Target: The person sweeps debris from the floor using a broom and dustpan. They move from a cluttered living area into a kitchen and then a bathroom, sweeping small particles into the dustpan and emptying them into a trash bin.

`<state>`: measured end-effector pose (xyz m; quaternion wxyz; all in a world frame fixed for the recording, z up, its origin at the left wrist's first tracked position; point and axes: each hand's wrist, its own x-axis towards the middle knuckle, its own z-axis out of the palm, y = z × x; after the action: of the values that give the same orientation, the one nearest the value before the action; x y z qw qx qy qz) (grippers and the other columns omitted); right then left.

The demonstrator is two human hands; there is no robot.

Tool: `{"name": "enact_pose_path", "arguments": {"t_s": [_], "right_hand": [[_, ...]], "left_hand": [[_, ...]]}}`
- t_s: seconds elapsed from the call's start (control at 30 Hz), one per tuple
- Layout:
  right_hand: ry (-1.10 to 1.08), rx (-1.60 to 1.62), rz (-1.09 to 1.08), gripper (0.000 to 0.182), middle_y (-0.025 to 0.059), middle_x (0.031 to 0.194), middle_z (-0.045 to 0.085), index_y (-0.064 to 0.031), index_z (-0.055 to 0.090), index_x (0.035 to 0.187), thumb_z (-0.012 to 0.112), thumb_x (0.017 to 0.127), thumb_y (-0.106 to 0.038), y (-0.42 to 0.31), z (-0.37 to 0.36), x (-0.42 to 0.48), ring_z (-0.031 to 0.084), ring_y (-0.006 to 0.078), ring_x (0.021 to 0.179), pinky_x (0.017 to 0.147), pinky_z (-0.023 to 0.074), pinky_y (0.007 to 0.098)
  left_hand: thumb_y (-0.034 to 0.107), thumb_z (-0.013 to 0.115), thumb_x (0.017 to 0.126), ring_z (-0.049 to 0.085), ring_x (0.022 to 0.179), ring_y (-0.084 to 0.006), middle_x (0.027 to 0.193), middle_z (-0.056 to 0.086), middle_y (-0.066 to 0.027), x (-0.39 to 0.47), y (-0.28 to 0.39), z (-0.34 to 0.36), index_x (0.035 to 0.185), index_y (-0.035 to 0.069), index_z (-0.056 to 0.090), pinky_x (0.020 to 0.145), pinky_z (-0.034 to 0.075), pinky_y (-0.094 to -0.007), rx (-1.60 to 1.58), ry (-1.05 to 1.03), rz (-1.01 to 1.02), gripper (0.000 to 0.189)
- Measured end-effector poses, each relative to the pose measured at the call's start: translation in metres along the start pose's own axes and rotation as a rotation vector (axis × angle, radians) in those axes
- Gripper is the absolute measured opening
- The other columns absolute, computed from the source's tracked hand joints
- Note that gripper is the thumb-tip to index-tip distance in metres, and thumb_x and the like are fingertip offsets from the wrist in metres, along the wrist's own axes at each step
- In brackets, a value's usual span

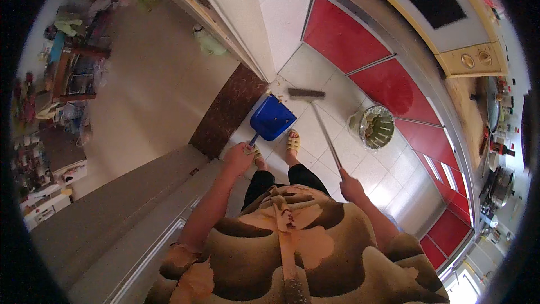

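Note:
My left hand (pixel 238 159) grips the handle of a blue plastic dustpan (pixel 273 118). The pan rests on or just above the tiled floor (pixel 371 173) beside a dark brown threshold strip (pixel 230 112), with a few small crumbs in it. In my right hand (pixel 351 186) is the metal pole of a broom (pixel 325 133). Its dark, flat head (pixel 307 93) lies on the tiles to the right of the pan's far edge. Small yellowish debris (pixel 278 86) is scattered between the broom head and the wall corner.
A lined waste bin (pixel 376 128) holding scraps stands right of the broom, by red cabinets (pixel 384 88). Above them runs a counter with a microwave oven (pixel 468 21). A white wall corner (pixel 270 21) juts in ahead. Leftward, another room has a wooden chair (pixel 69 71).

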<state>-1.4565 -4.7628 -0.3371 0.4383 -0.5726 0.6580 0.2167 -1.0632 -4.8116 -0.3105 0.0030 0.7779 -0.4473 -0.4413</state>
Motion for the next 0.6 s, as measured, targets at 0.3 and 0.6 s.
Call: {"name": "enact_pose_path", "arguments": {"t_s": [0.3, 0.6], "right_hand": [[-0.011, 0.244, 0.006, 0.051, 0.0222, 0.097, 0.061, -0.0208, 0.040, 0.132, 0.053, 0.082, -0.019, 0.014, -0.026, -0.068, 0.059, 0.0394, 0.089, 0.080, 0.0467, 0.0458], [0.138, 0.269, -0.078, 0.054, 0.0239, 0.102, 0.059, -0.0163, 0.037, 0.133, 0.048, 0.081, -0.018, -0.019, -0.048, 0.055, 0.057, 0.0396, 0.093, 0.084, 0.0448, 0.0453]], "left_hand": [[0.022, 0.063, 0.073, 0.061, 0.078, -0.0305, 0.079, 0.063, -0.0148, -0.001, -0.005, -0.005, 0.093, 0.011, 0.060, 0.068, 0.047, -0.0400, 0.057, -0.020, -0.027, 0.023], [0.023, 0.061, 0.076, 0.061, 0.075, -0.0316, 0.076, 0.062, -0.0161, -0.062, -0.031, -0.008, 0.100, 0.015, 0.057, 0.066, 0.047, -0.0406, -0.024, 0.010, -0.001, 0.025]]}}
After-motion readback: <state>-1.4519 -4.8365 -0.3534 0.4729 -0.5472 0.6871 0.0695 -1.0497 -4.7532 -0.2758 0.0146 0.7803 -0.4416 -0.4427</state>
